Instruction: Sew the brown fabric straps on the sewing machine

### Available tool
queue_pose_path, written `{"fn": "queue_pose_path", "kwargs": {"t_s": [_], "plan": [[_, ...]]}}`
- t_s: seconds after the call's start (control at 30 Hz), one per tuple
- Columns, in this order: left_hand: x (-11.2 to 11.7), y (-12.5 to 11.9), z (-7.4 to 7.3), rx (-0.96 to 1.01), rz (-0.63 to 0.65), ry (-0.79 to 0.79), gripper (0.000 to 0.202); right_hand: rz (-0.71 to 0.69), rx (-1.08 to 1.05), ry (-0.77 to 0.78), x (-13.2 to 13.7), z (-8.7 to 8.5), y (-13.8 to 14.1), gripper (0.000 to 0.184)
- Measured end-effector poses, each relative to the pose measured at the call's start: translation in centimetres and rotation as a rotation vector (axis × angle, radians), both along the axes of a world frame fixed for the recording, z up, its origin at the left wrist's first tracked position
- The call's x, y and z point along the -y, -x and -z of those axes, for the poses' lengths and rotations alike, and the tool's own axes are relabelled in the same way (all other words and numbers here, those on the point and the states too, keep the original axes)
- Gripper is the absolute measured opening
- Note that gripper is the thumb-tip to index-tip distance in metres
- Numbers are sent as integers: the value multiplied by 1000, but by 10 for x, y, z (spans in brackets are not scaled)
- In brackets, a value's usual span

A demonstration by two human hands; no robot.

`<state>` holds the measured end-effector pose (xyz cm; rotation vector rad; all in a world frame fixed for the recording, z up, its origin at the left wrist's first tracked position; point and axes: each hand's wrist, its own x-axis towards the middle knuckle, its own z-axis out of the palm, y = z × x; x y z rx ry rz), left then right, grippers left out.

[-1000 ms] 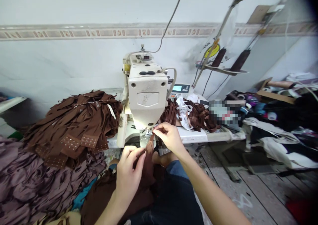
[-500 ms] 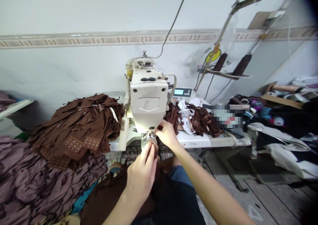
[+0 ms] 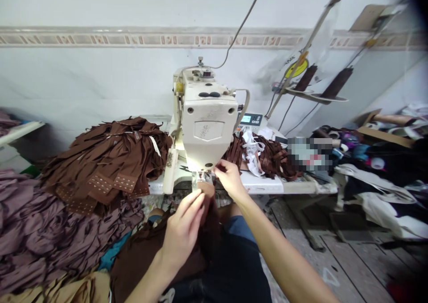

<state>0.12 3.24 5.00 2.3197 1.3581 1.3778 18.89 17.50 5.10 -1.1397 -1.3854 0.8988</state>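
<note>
A cream sewing machine (image 3: 209,129) stands in front of me with its head toward me. Brown fabric (image 3: 207,190) lies at its presser foot (image 3: 200,176) and hangs down toward my lap. My left hand (image 3: 185,225) pinches the left edge of this fabric just before the foot. Close to the right side of the needle area, my right hand (image 3: 230,178) has thumb and finger drawn together. Whatever sits between those fingertips is too small to make out.
Brown pieces with hook-and-eye rows (image 3: 103,160) are heaped left of the machine, above mauve fabric (image 3: 43,236). Brown and white straps (image 3: 267,156) lie right, near a control panel (image 3: 249,119). Thread cones (image 3: 336,83) stand on a rack.
My left hand has drawn back slightly down and left from the foot, baring more brown fabric. My right hand stays beside the needle. The whole view has shifted a little.
</note>
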Motion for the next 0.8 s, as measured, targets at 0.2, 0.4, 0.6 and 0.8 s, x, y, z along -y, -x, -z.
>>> {"fn": "queue_pose_path", "kwargs": {"t_s": [0.2,0.4,0.6,0.8], "plan": [[5,62,18,70,31,218,15,-28,-168,188,25,7,-24,52],[-4,97,34,-234,-107,117,28,-141,-111,356,40,16,-48,60],[-13,87,28,-571,-465,32,28,-241,-129,254,71,-5,-54,46],[-19,72,35,-324,-462,177,39,-502,14,217,101,-44,-66,34]]}}
